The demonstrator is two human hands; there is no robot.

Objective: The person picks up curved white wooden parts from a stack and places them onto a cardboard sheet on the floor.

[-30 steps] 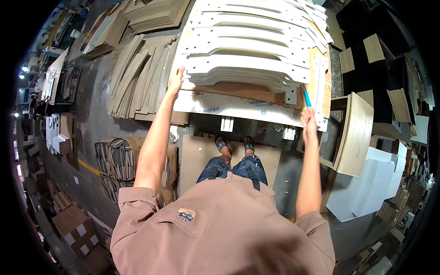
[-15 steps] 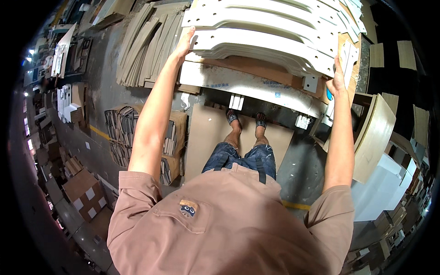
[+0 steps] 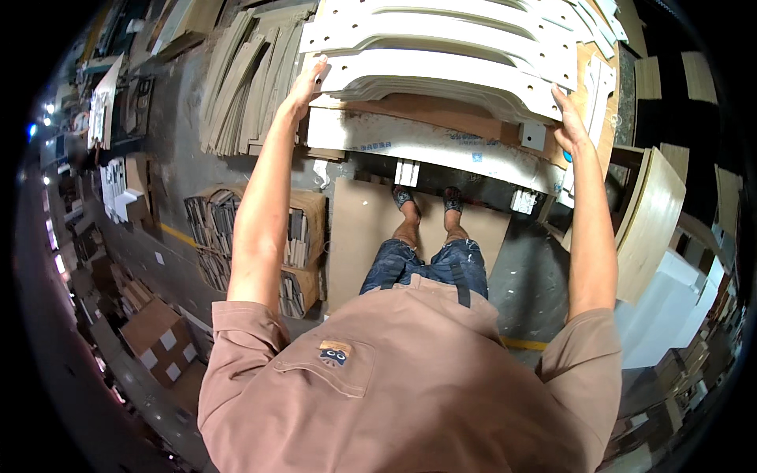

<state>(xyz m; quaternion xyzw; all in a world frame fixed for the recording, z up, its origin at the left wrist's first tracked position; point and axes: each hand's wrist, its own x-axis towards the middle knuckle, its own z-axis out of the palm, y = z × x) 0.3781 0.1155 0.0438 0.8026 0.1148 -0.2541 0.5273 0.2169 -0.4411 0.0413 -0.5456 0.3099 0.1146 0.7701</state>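
A white curved panel (image 3: 441, 65) with drilled holes at its ends tops the nearest stack on the workbench. My left hand (image 3: 306, 91) grips its left end, thumb on top and fingers hidden at the side. At its right end, my right hand (image 3: 572, 130) is closed in the same way, with the thumb up over the corner. A small blue thing (image 3: 567, 157) shows beside the right palm; its kind is unclear. More edges of like panels show beneath the front one. Behind it lie further rows of white panels (image 3: 465, 30) of the same shape.
The bench's pale front board (image 3: 426, 139) runs before my feet. Grey-brown strips (image 3: 244, 87) are piled at the left, with bundled pieces (image 3: 217, 236) below. Narrow white parts (image 3: 597, 98) lie right of the stack. A pale wooden panel (image 3: 650, 229) stands at the right.
The front panel and both hands have shifted slightly to the left and nearer, against the rows behind. My right hand has come inward with the panel's right end.
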